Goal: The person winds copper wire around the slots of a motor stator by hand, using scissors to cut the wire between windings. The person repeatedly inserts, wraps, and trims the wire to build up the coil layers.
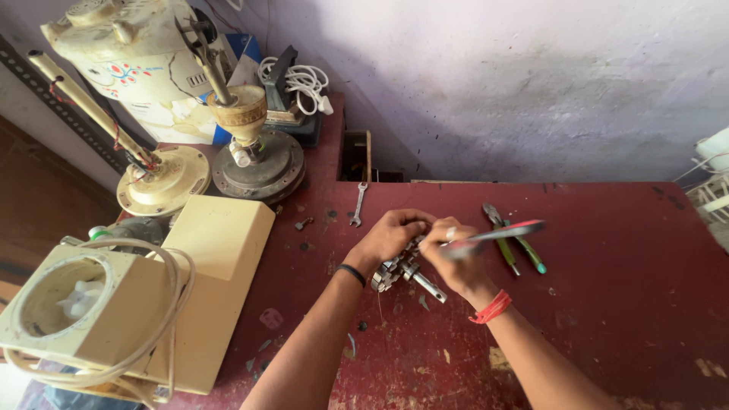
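Got my left hand (389, 237) wrapped around a small metal rotor (395, 269) near the middle of the frame, grip clamped on it just above the dark red tabletop (607, 304), with its steel shaft (427, 285) poking out toward lower right. My right hand (456, 262) has its grip closed on a red-handled tool (497, 233), a bit blurry, that points right from the rotor. Just beside it, to the right, a pair of green-handled pliers (516, 247) lies on the tabletop. A small spanner (357, 205) sits above my left hand, near the back edge. Upper left is crowded with old fan motors (258, 163) and a coiled white cable (300, 80); a cream housing (152, 296) with a white cord fills the lower left.
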